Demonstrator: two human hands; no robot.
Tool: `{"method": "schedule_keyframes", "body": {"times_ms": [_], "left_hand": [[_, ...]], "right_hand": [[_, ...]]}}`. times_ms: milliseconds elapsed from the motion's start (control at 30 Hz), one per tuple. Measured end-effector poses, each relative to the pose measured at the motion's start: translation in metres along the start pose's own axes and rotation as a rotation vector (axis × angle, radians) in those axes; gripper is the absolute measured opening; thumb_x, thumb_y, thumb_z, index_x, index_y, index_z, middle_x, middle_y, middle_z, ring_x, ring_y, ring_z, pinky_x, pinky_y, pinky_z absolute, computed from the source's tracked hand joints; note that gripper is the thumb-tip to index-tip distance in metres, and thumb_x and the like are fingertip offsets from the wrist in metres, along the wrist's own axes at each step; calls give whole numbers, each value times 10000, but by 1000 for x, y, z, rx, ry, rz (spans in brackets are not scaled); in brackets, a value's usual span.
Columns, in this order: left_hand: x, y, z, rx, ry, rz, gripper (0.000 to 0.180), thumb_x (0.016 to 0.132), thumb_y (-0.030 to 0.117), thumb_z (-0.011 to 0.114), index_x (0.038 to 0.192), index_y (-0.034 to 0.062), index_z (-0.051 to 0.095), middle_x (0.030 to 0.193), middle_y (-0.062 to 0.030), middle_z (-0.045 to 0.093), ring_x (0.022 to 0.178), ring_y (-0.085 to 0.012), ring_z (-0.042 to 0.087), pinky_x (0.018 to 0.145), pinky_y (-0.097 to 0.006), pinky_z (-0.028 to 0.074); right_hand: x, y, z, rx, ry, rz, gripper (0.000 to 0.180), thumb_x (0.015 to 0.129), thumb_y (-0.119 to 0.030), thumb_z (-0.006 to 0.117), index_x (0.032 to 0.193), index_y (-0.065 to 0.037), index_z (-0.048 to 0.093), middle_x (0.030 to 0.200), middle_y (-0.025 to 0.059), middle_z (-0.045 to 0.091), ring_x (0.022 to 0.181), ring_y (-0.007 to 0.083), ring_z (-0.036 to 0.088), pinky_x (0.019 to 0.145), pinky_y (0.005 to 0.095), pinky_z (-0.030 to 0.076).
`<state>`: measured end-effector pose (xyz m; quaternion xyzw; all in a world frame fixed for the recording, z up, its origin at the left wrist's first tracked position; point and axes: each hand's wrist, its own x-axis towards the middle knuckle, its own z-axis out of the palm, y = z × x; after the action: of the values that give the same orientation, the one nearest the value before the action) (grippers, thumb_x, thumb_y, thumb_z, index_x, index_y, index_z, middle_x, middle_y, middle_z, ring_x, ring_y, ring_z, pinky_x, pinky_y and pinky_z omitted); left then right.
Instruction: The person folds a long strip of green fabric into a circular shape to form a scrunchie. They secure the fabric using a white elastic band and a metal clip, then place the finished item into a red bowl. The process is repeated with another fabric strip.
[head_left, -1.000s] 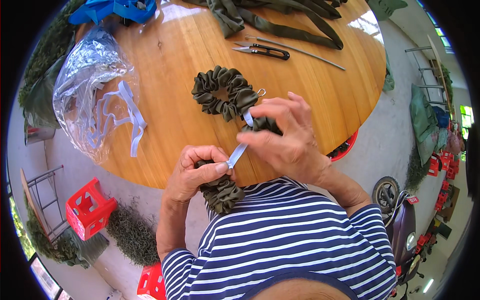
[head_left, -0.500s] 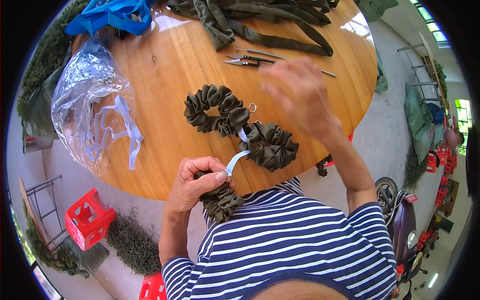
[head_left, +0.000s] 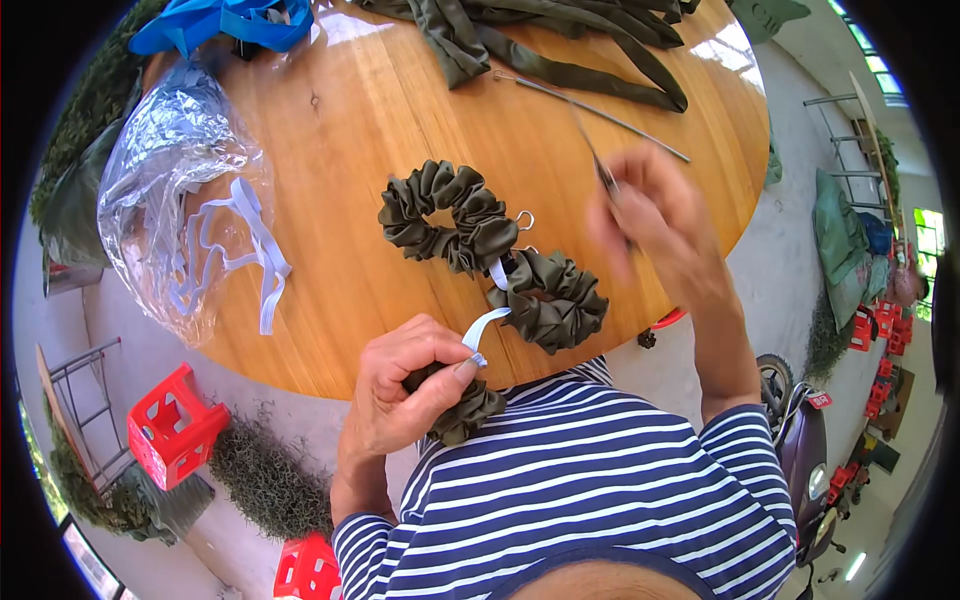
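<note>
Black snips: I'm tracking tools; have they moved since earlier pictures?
Yes: judged against the metal rod, the snips, now in the right hand, moved rightward, nearer the person.

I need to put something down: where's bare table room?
Bare wood lies between the flat white elastic band and the upper dark green gathered fabric ring, also between ring and dark green fabric strips. Crowded: far edge, with strips and a bright blue bag.

Black snips (head_left: 605, 178) off the table (head_left: 330, 250), now in the right hand (head_left: 660, 205)
</note>
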<state>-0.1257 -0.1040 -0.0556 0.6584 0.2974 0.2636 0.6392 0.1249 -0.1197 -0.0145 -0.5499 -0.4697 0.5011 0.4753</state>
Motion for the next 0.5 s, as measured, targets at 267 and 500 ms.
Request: {"method": "schedule_keyframes", "body": {"times_ms": [267,500], "left_hand": [[5,1,7,98,25,77,61,669,-7,608,729,-9,601,656,-88,576,632,-207,539,577,-292,413],[0,4,7,160,-34,133,67,643,-37,598,708,-24,597,691,-98,602,706,-215,571,633,-290,430]], "right_hand": [[-64,17,20,234,-443,732,441,936,-397,335,947,-15,556,518,-53,320,436,33,260,409,191,210],[-59,15,36,63,-342,559,419,943,-352,357,861,1,567,505,-33,350,467,45,331,431,221,285]]}}
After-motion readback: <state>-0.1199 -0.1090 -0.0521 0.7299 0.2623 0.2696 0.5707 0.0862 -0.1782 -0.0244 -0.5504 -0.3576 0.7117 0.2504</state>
